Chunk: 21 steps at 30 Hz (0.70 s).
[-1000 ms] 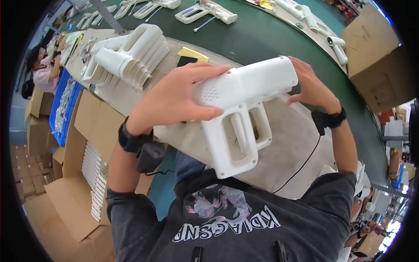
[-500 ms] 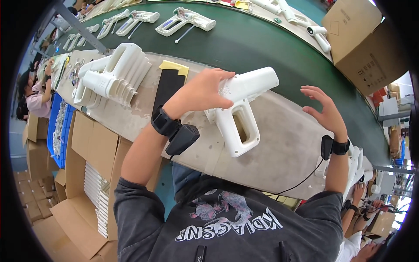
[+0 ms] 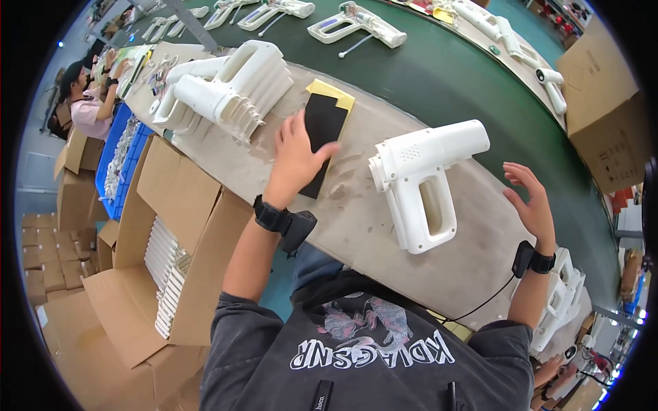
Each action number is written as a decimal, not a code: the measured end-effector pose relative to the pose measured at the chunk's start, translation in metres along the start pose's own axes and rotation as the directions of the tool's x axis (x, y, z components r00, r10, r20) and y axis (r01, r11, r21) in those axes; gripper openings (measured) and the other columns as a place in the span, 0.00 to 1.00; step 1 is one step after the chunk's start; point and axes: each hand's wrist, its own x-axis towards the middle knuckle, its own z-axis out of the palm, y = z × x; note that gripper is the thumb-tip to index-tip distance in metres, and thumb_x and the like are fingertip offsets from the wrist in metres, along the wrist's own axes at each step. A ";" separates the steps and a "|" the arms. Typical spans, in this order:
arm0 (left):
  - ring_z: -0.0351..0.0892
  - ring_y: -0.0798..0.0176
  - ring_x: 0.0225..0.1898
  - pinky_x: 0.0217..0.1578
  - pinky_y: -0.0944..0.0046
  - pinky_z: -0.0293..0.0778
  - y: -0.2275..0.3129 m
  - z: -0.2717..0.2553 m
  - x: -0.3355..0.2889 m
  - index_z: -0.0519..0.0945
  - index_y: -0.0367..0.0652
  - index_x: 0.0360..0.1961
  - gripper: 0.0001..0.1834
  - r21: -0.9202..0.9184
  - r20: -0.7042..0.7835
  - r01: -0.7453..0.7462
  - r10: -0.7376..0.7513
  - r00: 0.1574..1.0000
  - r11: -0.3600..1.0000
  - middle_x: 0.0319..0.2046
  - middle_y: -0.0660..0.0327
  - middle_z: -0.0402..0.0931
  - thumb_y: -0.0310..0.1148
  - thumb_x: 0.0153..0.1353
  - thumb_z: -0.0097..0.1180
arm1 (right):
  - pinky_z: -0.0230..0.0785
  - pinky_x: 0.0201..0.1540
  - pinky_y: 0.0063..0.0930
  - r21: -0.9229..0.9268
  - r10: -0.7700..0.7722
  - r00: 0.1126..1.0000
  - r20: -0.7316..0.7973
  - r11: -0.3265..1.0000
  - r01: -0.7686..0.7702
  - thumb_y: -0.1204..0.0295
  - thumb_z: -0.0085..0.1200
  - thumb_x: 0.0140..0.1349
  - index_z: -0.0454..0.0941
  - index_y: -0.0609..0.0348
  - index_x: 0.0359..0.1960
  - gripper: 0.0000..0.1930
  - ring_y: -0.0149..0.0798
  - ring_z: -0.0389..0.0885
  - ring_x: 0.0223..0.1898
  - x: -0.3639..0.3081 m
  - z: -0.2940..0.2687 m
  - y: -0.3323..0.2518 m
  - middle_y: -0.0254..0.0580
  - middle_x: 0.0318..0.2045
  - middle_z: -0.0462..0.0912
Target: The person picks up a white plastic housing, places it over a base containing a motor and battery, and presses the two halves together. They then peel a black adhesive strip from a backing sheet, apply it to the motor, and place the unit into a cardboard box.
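Our left hand (image 3: pixel 296 159) has moved from the white, gun-shaped plastic shell (image 3: pixel 433 152) to the flat black pad (image 3: pixel 325 122), fingers apart; our right hand (image 3: pixel 533 205) has fingers apart too. Between, the shell lies on the beige counter (image 3: pixel 343 219).

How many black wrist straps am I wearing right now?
2: the left strap just behind your left hand, the right strap just behind your right hand. None seems hidden.
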 end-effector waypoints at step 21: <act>0.62 0.37 0.68 0.68 0.47 0.57 0.178 -0.093 -0.066 0.53 0.40 0.75 0.49 -0.780 -0.116 -0.438 0.585 0.803 0.446 0.68 0.42 0.61 0.25 0.56 0.69 | 0.66 0.66 0.39 0.622 0.043 0.893 -0.447 0.733 0.276 0.48 0.56 0.67 0.59 0.64 0.70 0.40 0.43 0.74 0.63 -0.056 0.069 -0.087 0.47 0.63 0.72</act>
